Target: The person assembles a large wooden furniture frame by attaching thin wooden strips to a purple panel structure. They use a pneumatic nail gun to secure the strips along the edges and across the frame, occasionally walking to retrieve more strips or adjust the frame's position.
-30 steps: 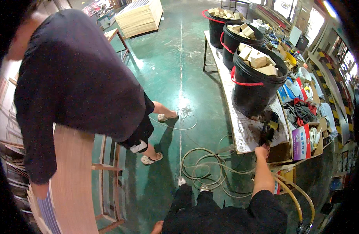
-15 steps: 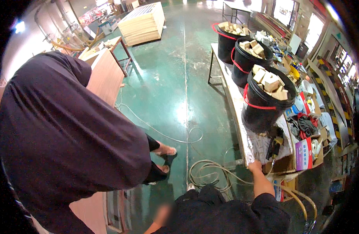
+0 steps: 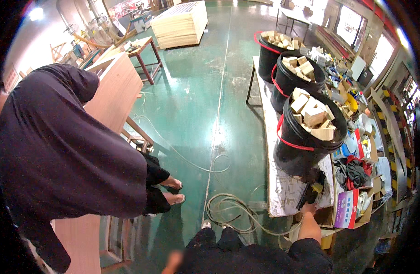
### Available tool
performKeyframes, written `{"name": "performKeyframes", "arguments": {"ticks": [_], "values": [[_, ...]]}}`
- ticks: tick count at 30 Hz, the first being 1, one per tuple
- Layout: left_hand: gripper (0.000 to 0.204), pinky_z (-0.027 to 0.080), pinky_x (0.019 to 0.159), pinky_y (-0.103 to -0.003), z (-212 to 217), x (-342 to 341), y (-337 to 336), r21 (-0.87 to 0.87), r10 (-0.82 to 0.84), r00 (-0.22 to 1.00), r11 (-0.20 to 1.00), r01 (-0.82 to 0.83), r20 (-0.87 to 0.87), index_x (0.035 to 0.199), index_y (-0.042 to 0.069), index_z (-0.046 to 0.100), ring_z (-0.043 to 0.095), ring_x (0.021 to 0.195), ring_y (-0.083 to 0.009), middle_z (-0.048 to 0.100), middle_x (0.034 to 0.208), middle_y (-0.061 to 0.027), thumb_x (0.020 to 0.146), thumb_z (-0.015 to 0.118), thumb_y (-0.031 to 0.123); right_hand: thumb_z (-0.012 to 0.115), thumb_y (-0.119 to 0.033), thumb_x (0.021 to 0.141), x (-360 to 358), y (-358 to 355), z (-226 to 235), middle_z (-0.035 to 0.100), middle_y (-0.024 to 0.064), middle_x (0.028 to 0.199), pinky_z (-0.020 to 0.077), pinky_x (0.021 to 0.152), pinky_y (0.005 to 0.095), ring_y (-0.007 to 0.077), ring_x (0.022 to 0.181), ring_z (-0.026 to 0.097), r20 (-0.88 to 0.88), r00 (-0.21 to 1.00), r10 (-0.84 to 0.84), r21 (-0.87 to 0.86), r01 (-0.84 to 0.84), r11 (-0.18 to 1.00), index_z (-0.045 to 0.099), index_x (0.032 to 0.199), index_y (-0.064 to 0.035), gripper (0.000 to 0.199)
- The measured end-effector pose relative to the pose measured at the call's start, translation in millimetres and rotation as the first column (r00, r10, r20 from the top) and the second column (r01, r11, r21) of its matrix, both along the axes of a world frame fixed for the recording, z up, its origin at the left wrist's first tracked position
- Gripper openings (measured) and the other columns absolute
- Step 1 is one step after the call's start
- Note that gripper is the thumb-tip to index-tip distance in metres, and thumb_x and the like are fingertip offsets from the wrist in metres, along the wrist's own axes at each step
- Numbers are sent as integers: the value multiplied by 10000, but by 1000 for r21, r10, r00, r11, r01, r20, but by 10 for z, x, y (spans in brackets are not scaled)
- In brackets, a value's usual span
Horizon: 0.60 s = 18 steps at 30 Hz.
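Observation:
On the near end of the white-topped bench (image 3: 283,203), my right hand (image 3: 309,208) is closed around the near part of a black and yellow nail gun (image 3: 311,189). Its fingers are partly hidden by the tool. Just beyond stands a black bucket (image 3: 296,153) with a red handle, heaped with wood blocks (image 3: 314,115). My left hand (image 3: 174,261) hangs low beside my body, over the floor; it is blurred, and its fingers cannot be made out.
Two more black buckets (image 3: 278,91) of blocks stand farther along the bench. A coiled hose (image 3: 228,214) lies on the green floor. At left a person in dark clothing (image 3: 73,146) bends over wooden panels (image 3: 114,89). Cartons (image 3: 346,208) and clutter line the right.
My right hand has gone from the bench edge to the nail gun, which now sits at a different angle. The person at left has stepped slightly. My view has shifted.

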<state>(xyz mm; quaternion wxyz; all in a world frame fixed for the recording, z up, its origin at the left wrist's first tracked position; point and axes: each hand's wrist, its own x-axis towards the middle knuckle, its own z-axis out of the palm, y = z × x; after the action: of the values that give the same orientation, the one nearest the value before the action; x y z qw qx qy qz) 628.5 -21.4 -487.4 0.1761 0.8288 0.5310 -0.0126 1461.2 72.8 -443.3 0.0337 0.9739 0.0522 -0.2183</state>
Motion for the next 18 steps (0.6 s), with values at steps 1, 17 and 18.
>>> {"name": "performKeyframes", "arguments": {"ticks": [1, 17, 18], "values": [[135, 519, 685, -488, 78, -4, -133, -30, 8, 999, 1000, -9, -33, 878, 63, 696, 651, 776, -336, 668, 837, -152, 860, 598, 155, 500, -537, 977, -71, 33, -6, 418, 281, 1522, 390, 1138, 558, 425, 1374, 459, 41, 998, 50, -8, -49, 999, 233, 1583, -10, 847], [177, 526, 694, -452, 434, 613, -727, -404, -52, 939, 910, -96, -340, 972, 96, 729, 636, 717, -266, 670, 782, -89, 919, 614, 220, 690, -124, 836, 316, -336, -123, 569, 198, 1181, 499, 702, 531, 341, 862, 603, -501, 847, -180, 505, 454, 734, 538, 1262, 3, 471], [177, 526, 691, -453, 406, 673, -775, -428, -32, 940, 895, -125, -340, 973, 97, 730, 634, 707, -264, 670, 772, -86, 917, 618, 223, 690, -81, 812, 222, -405, 43, 573, 178, 1106, 512, 667, 522, 337, 828, 615, -529, 832, -164, 542, 481, 689, 560, 1194, -11, 410]]}}
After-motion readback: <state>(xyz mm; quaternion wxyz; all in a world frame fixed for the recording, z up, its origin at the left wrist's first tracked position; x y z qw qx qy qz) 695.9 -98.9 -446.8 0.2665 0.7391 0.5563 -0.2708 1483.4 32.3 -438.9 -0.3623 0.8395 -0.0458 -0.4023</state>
